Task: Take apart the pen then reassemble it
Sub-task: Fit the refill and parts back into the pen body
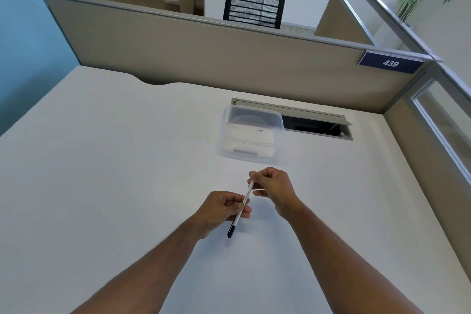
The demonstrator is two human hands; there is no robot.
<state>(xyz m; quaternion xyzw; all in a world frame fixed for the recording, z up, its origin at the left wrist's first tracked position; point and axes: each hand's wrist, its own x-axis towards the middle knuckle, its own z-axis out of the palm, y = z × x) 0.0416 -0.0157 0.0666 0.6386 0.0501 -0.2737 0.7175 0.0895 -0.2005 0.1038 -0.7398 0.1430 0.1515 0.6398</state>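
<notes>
A slim white pen (pixel 245 201) with a black cap at its lower end is held in the air above the white desk (pixel 114 160), tilted from lower left to upper right. My left hand (pixel 219 210) pinches the pen's middle between thumb and fingers. My right hand (pixel 274 190) grips the pen's upper end with its fingertips. The black capped end (pixel 231 231) sticks out below my left hand. The pen looks to be in one piece.
A clear plastic box (pixel 251 135) with a white item inside stands on the desk just beyond my hands. Behind it is an open cable slot (pixel 316 126). Beige partition walls (pixel 204 53) close the desk at the back and right.
</notes>
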